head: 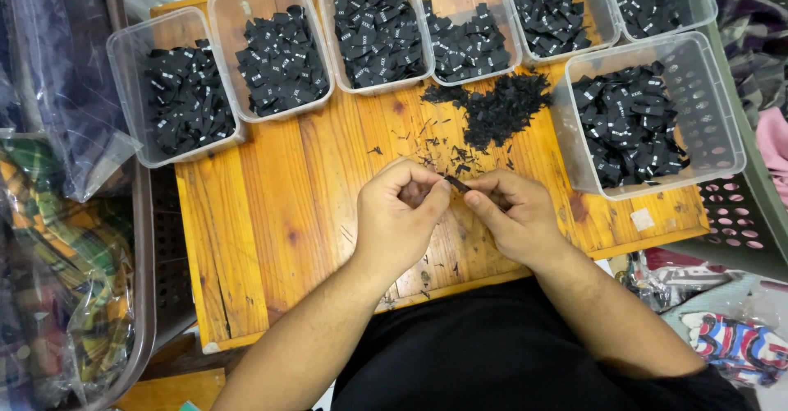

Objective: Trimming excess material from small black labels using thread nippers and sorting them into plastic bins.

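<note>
My left hand (pixel 400 214) and my right hand (pixel 515 214) meet over the middle of a wooden board (pixel 271 214). Together they pinch a small black fabric label (pixel 458 184) between their fingertips. Just beyond the hands lies a loose pile of black label scraps (pixel 497 109), with thin black bits scattered toward my fingers. Several clear plastic tubs filled with folded black labels stand in a row along the board's far edge, such as one at the left (pixel 182 91) and a bigger one at the right (pixel 636 119).
Clear plastic bags of plaid fabric (pixel 57 238) fill a brown bin at the left. A perforated crate (pixel 739 214) and patterned cloth (pixel 739 345) lie at the right. The board's near-left part is bare wood.
</note>
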